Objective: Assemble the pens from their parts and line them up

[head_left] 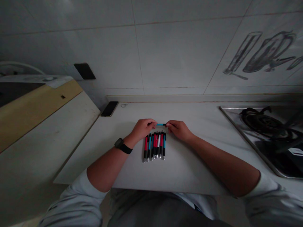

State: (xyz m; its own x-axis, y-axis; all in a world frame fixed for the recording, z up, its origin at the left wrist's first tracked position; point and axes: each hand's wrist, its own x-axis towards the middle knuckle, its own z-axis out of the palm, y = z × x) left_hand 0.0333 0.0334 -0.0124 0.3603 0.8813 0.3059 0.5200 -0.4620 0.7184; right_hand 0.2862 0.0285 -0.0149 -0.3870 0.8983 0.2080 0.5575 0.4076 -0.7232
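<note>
A blue pen with dark ends (160, 124) is held level between my two hands, just above the white counter. My left hand (145, 127), with a black watch on its wrist, pinches one end of it. The other end is gripped by the fingers of my right hand (178, 129). Right below lies a row of several pens (155, 145), side by side with their metal tips towards me. Their barrels are red, blue, dark and white.
A gas stove (267, 126) is set into the counter (189, 170) on the right. At the back left lie a phone (109, 108) and a small ring-like item (124, 105). A large pale cabinet-like box (54, 126) borders the left side. Behind runs a tiled wall with a dark socket plate (84, 71).
</note>
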